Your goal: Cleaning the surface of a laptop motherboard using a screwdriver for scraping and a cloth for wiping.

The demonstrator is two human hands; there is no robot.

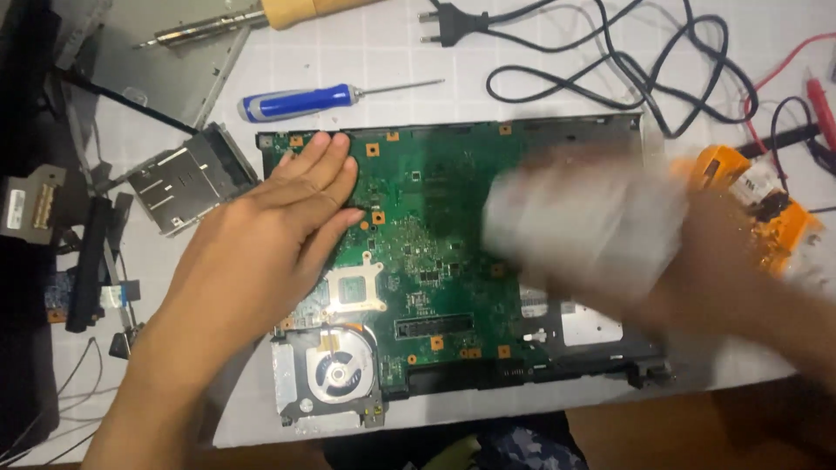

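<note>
Green circuit board (427,252) lies long axis left-right; left hand (270,226) flat on it, right hand (697,261) clutching white cloth (579,222).

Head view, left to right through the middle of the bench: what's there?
Black flat cable strip → metal card cage → left hand flat on the green circuit board → blurred right hand with a white cloth → orange meter.

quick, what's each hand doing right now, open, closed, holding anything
Left hand: open, flat on the green circuit board, holding nothing.
Right hand: motion-blurred, on a white cloth-like thing; grip cannot be told.
</note>
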